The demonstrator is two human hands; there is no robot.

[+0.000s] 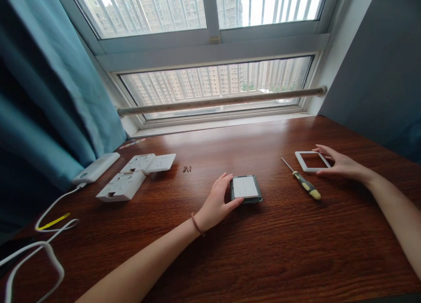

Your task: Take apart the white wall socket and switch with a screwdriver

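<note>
My left hand (213,203) is closed around the left side of a wall switch (245,187), thumb at its near edge and fingers at its far edge. The switch has a white face on a dark grey-green body and lies on the table. At the right, my right hand (342,165) grips a thin white square frame (309,168) between thumb and fingers, at or just above the tabletop. A screwdriver (305,184) with a grey and yellow handle rests between the two hands, its shaft pointing away to the left.
Several small screws (187,169) lie left of centre on the wooden table (279,250). Further left are white socket units (121,187), a white power bank (96,168) with a white cable (54,202), and a yellow strip (54,221). Curtain (75,83) and window border the table.
</note>
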